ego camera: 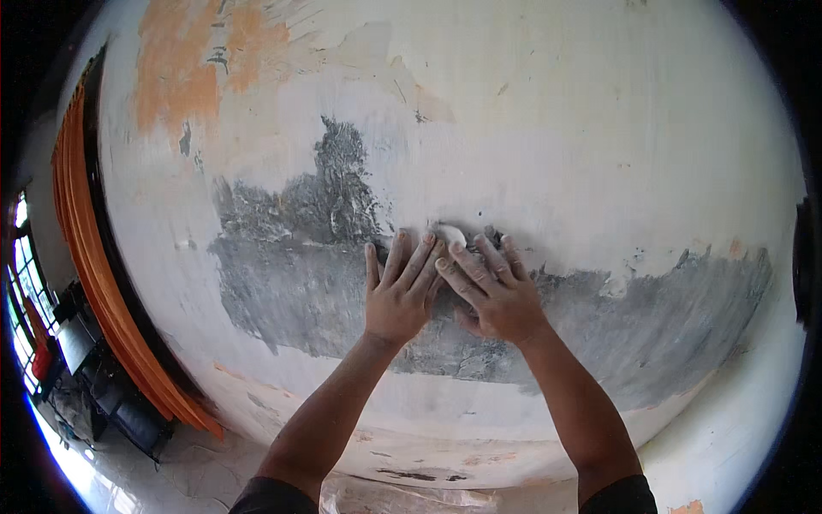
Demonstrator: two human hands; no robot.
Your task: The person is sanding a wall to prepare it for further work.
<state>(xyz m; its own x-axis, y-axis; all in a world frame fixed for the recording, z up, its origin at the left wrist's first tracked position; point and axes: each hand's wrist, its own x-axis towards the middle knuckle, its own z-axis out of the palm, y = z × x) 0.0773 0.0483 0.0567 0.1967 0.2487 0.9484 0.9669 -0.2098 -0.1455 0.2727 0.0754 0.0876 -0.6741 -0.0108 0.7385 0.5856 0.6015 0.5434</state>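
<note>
Before me stands a plastered wall (578,160), off-white with a broad bare grey patch (308,289) across its middle. My left hand (401,289) lies palm-forward against the upper part of this patch, fingers spread. Close beside it, my right hand (498,289) is tilted to the left, its fingertips near those of the left. Pale dust coats the fingers of both. A small white curled edge (453,234) shows just above and between the fingertips. Whether it is a thin sheet under the hands or loose wall coating, I cannot tell; the palms hide what lies beneath.
An orange curtain (96,276) hangs at a dark doorframe on the left. Beyond it are a barred window (29,276) and dark furniture (125,411). Crumpled translucent sheeting (404,496) lies at the wall's foot. Orange paint (183,70) shows at upper left.
</note>
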